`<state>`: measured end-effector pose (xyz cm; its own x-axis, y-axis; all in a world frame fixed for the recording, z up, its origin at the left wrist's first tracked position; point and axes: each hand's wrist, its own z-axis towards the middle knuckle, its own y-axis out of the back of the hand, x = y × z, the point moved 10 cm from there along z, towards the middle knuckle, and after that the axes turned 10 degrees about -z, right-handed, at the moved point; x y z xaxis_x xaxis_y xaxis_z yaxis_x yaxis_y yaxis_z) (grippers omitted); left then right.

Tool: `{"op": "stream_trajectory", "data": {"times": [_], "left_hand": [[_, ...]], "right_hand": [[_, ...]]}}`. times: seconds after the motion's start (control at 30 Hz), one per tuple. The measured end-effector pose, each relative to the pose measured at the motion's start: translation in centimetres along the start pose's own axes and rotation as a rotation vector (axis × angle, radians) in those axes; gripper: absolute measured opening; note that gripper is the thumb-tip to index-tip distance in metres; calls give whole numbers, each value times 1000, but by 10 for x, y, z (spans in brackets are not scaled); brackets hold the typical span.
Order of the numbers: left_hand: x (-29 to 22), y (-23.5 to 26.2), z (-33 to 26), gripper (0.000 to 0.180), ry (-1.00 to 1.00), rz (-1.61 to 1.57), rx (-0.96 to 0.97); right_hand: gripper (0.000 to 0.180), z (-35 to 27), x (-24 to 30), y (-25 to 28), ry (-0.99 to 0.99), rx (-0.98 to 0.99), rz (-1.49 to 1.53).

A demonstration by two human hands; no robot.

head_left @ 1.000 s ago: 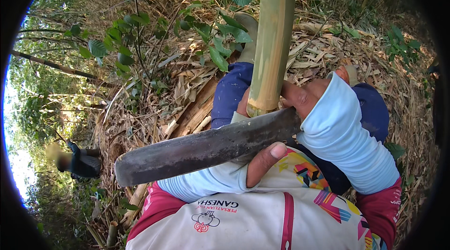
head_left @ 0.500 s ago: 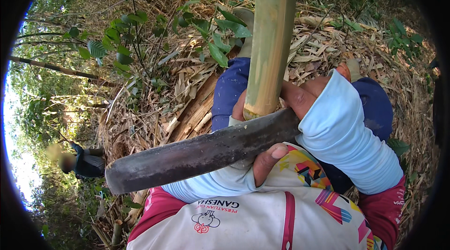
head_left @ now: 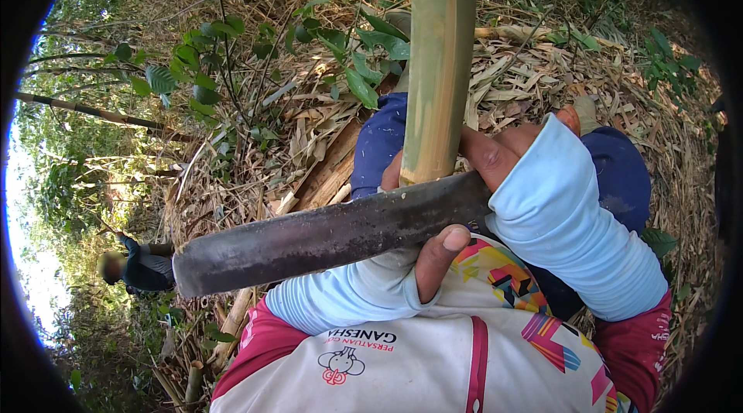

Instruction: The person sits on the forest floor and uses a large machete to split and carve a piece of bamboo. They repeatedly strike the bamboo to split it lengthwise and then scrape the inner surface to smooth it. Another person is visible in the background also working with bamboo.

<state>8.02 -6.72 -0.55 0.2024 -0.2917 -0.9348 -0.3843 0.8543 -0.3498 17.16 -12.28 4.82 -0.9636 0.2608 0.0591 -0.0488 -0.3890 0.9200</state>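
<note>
A thick green-tan bamboo pole (head_left: 439,65) rises from between my knees, its pale cut lower end meeting the upper edge of a machete. The dark, worn machete blade (head_left: 333,239) lies across in front of me, its broad tip out to the left. My right hand (head_left: 495,156) is closed on the machete at its right end, close beside the bamboo; the handle is mostly hidden by the hand. Behind the blade, my left hand (head_left: 441,260) is largely covered. Its thumb shows below the blade, and a finger curls at the bamboo's left side.
Dry leaves and bamboo litter (head_left: 534,57) cover the ground around my legs. A split, weathered log (head_left: 329,169) lies left of my knee. Leafy green stems (head_left: 360,80) stand just left of the pole. Another person (head_left: 143,267) is farther off at the left.
The bamboo pole has shifted slightly left. The machete blade has risen a little in the picture, its tip most. My left thumb has moved slightly up and left.
</note>
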Motion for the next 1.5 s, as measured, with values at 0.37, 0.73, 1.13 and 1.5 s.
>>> {"op": "stream_trajectory", "data": {"times": [0.37,0.73,1.13,1.5], "left_hand": [[-5,-6,0,79,90,-95,-6],[-6,-4,-2,78,-14,54,35],[-1,0,0,77,62,-9,-72],[-7,-9,5,76,191,-156,57]], "right_hand": [[43,-2,6,-3,64,51,58],[43,-5,4,-6,25,32,15],[44,-1,1,-10,-43,84,17],[45,-2,4,-11,2,67,70]]}}
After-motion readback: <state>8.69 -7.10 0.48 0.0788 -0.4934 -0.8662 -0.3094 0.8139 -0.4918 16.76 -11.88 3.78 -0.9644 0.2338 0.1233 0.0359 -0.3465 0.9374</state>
